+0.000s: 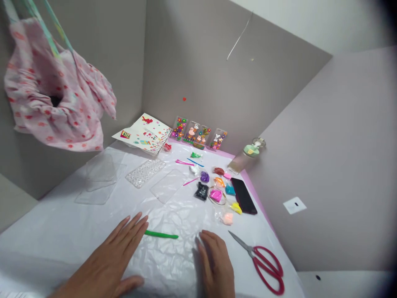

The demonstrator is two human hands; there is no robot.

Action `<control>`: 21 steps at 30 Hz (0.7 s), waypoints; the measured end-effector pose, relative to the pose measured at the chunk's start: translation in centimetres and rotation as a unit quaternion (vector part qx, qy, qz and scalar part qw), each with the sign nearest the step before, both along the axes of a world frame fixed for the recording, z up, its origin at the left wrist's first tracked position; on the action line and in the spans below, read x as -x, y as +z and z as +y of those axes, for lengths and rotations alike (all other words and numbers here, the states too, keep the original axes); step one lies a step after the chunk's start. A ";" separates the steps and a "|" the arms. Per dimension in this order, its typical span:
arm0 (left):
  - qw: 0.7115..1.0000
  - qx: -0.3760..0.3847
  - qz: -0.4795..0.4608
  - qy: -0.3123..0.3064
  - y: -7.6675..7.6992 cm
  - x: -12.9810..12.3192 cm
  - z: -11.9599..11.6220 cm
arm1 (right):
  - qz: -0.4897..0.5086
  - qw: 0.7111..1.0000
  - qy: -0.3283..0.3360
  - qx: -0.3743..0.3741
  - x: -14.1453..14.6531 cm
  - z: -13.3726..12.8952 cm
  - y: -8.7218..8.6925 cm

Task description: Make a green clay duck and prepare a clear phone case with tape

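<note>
white-covered table (40, 231): left hand (113, 253), i note, lies flat, gripping nothing, over the left end of the green roll (161, 235) at near centre, presumably for even pressure; right hand (218, 263) loosely curled, seemingly empty.

Green roll (161, 234) at left hand (114, 252); right hand (217, 263) apart

Left hand flat, palm down, fingers covering the roll's near-left end. Right hand lightly curled, holding nothing, well clear of the roll's other end. Surface: crinkled white sheet (173, 265). Scissors (252, 251), red-handled, just beside right hand, tips pointing away. Beyond: pink packet (216, 195) among other coloured packets, dark phone (244, 195) to their right. Four decorated clear cases, pink one (180, 129) leftmost, lean against wall (198, 74).
</note>
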State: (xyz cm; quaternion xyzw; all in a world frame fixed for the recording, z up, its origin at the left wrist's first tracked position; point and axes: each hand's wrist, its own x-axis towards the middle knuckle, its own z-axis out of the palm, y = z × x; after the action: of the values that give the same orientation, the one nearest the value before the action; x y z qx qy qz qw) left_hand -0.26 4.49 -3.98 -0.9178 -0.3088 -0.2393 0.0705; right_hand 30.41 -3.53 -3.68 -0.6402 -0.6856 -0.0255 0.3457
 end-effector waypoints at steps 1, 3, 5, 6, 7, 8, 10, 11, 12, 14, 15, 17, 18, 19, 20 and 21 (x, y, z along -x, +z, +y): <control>1.000 0.013 0.005 0.006 -0.3 -0.3 -0.1 | -0.014 1.000 -0.003 -0.009 -0.3 -0.4 -0.5; 0.999 0.033 0.010 0.010 -0.9 -1.2 0.5 | -0.038 0.999 0.000 -0.028 -0.4 -0.9 -1.4; 0.998 0.050 0.016 0.017 -1.4 -2.1 1.7 | -0.064 0.997 0.012 -0.047 -0.1 -0.9 -2.1; 0.998 0.056 0.020 0.020 -1.6 -2.4 2.3 | -0.074 0.996 0.012 -0.056 0.1 -0.7 -2.4; 0.998 0.062 0.023 0.023 -1.9 -2.6 2.6 | -0.082 0.994 0.008 -0.065 0.2 -0.5 -2.6; 0.997 0.067 0.026 0.025 -2.2 -2.5 2.6 | -0.090 0.993 0.004 -0.075 0.4 -0.3 -2.8; 0.995 0.084 0.030 0.034 -3.2 -1.8 1.6 | -0.106 0.990 -0.004 -0.093 0.6 -0.1 -3.0; 0.994 0.094 0.032 0.036 -3.7 -1.2 0.8 | -0.114 0.988 -0.006 -0.100 0.7 0.0 -3.1; 0.994 0.104 0.032 0.033 -4.1 -0.6 -0.1 | -0.122 0.987 -0.006 -0.105 0.8 0.0 -3.1; 0.995 0.098 0.023 0.006 -4.4 0.3 -1.6 | -0.128 0.986 -0.009 -0.104 1.0 -0.1 -3.1; 0.995 0.094 0.023 -0.004 -4.3 0.5 -1.9 | -0.128 0.986 -0.014 -0.103 1.1 -0.1 -3.1; 0.995 0.094 0.034 -0.004 -3.5 0.0 -1.3 | -0.129 0.986 -0.021 -0.104 1.2 0.0 -3.1; 0.993 0.106 0.052 0.005 -3.0 -0.5 -0.6 | -0.132 0.985 -0.023 -0.106 1.1 0.0 -3.1; 0.992 0.114 0.060 0.015 -2.5 -1.0 0.3 | -0.137 0.984 -0.023 -0.109 1.0 0.1 -3.1; 0.991 0.116 0.062 0.021 -2.2 -1.5 1.0 | -0.145 0.983 -0.020 -0.113 0.9 0.2 -3.1; 0.991 0.113 0.059 0.026 -2.0 -1.9 1.6 | -0.155 0.981 -0.012 -0.116 0.8 0.3 -3.2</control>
State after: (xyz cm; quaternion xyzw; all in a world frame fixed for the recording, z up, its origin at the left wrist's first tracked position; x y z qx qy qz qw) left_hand 1.60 6.12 -6.02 -0.9242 -0.3527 -0.1463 -0.0098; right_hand 29.64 -3.23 -6.84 -0.5926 -0.7153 -0.2074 0.3070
